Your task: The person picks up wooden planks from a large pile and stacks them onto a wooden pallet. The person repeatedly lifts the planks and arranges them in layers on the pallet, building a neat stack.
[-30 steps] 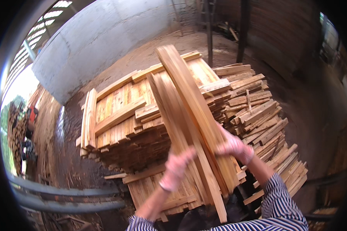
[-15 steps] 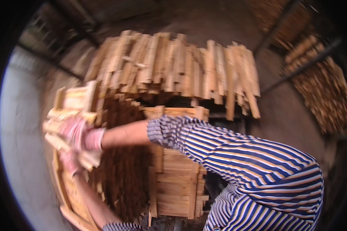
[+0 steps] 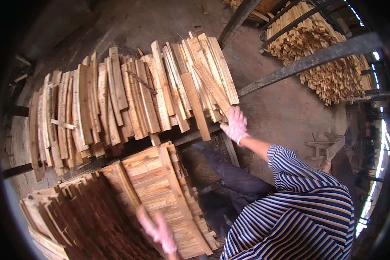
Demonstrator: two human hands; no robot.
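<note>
My right hand (image 3: 237,125), in a pink-and-white glove, is at the near right end of a wide pile of wooden slats (image 3: 134,95). Its fingers are spread and meet the end of a slanted slat (image 3: 210,89) there; I see no grip around it. My left hand (image 3: 158,229), gloved alike and a little blurred, is over a panel of joined boards (image 3: 154,186) with two long battens across it. Thumb and fingers stand apart on that hand, with nothing held. Left of the panel is a tall dark stack of short wood pieces (image 3: 99,212).
A dark metal bar (image 3: 307,60) slants across the right side beside the slat pile. Beyond it lies a big heap of cut wood sticks (image 3: 320,56). My dark-trousered leg (image 3: 234,173) is between the panel and the floor at right.
Both hands have left the wood pieces at the far left stack. My right hand has swung across to the slat pile's right end; my left hand is now over the panel. The view has turned right.
</note>
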